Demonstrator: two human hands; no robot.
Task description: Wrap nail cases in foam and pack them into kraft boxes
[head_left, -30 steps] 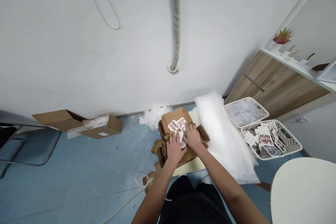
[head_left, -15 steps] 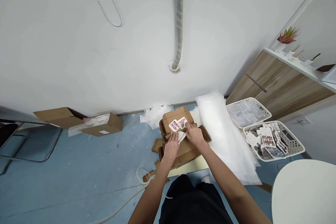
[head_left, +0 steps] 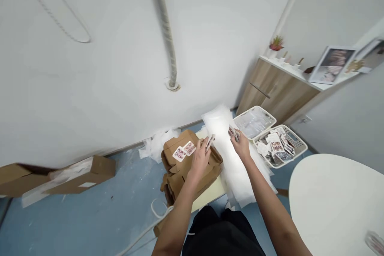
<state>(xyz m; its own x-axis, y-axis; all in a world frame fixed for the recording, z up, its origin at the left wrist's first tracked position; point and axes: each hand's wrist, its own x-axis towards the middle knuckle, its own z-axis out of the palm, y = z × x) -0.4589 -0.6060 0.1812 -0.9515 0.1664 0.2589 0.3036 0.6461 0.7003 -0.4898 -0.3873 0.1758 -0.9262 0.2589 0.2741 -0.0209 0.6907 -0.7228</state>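
A blue floor (head_left: 90, 212) is spread below the fingers, and a round white tabletop (head_left: 336, 204) stands well to their right. A long pile of translucent plastic sheets (head_left: 237, 168) is laid out beneath the right hand (head_left: 241, 147), while a brown cardboard mailer box (head_left: 192, 172) sits below the left hand (head_left: 199, 160), with two printed cards (head_left: 184, 151) lying on its raised flap. Right of the right fingers (head_left: 236, 136), a white plastic basket (head_left: 264, 115) is seen holding clear flat packets, and a second white basket (head_left: 295, 139) is filled with printed card packets. The left fingers (head_left: 206, 143) are closed narrowly on a thin card packet (head_left: 210, 141), and the right fingers are closed on a small card packet (head_left: 232, 132), both packets being held up clear of the box.
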